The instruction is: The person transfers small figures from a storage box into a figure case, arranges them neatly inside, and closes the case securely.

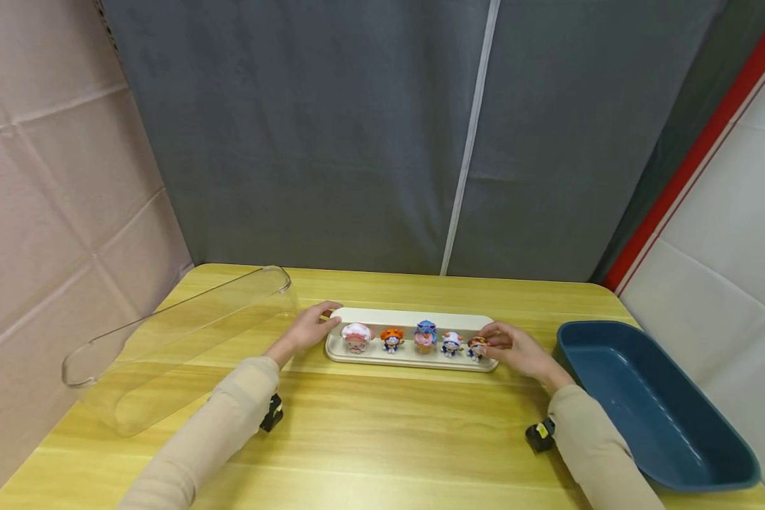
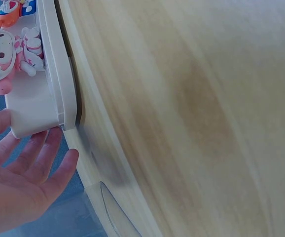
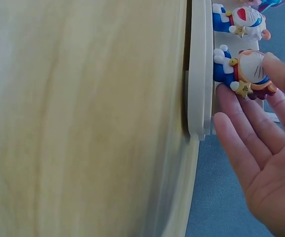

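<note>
A long white tray (image 1: 414, 360) stands on the wooden table with a row of several small cartoon figurines on it. At its left end my left hand (image 1: 309, 327) grips the tray's end, thumb and fingertips against it in the left wrist view. Closest to that hand is a pink-and-white figurine (image 2: 2, 54), with an orange-headed figurine (image 1: 392, 340) beside it. My right hand (image 1: 513, 348) pinches the rightmost figurine, a blue-and-white cat figurine with a brown top (image 3: 251, 69), thumb on its head. A similar cat figurine (image 3: 241, 19) and a blue-and-pink figurine (image 1: 425, 337) stand alongside.
A clear, long plastic cover (image 1: 185, 340) lies on the left of the wooden table (image 1: 382, 439). At the right sits a deep blue bin (image 1: 650, 404). A grey curtain (image 1: 319, 142) hangs behind the table, with pale walls either side.
</note>
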Tool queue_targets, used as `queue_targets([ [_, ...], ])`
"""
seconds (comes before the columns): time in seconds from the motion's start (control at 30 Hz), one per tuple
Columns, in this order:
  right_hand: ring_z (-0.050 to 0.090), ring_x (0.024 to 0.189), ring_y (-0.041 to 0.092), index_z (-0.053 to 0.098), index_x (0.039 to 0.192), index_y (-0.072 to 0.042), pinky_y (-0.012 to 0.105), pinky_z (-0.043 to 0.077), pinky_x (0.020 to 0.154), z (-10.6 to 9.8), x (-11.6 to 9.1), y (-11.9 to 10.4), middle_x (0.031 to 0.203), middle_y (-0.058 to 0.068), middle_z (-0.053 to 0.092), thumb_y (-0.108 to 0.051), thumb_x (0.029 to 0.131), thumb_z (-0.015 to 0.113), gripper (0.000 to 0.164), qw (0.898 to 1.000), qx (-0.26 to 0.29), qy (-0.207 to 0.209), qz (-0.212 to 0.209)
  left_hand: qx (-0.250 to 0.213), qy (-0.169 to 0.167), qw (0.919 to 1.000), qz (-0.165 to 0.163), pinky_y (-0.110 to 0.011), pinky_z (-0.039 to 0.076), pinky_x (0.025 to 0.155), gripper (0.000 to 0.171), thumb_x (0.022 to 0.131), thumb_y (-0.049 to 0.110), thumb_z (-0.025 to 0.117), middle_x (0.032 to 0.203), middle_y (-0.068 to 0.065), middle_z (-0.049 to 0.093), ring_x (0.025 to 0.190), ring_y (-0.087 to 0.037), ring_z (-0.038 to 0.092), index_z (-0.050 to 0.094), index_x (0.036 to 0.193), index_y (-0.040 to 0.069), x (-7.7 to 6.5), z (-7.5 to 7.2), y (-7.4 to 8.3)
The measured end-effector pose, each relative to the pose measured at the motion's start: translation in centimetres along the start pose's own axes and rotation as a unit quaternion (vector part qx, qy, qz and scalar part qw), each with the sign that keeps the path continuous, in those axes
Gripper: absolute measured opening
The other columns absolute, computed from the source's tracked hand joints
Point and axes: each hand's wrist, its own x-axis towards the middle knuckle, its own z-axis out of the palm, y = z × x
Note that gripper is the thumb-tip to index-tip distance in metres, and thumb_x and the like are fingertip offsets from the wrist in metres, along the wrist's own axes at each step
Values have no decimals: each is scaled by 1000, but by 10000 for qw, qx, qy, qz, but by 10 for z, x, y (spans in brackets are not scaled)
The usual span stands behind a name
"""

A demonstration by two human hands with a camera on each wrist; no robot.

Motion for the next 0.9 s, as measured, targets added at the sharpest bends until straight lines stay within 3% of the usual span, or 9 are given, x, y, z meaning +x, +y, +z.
queue_targets([
  [0.9,54,98,28,49,112,-1,39,45,79,-11,-7,-7,107,16,57,-22,84,62,37,9996,197,87,204,18,-32,10000,-25,-37,46,78,32,91,14,50,109,-19,52,95,-31,54,50,121,1,0,0,0],
])
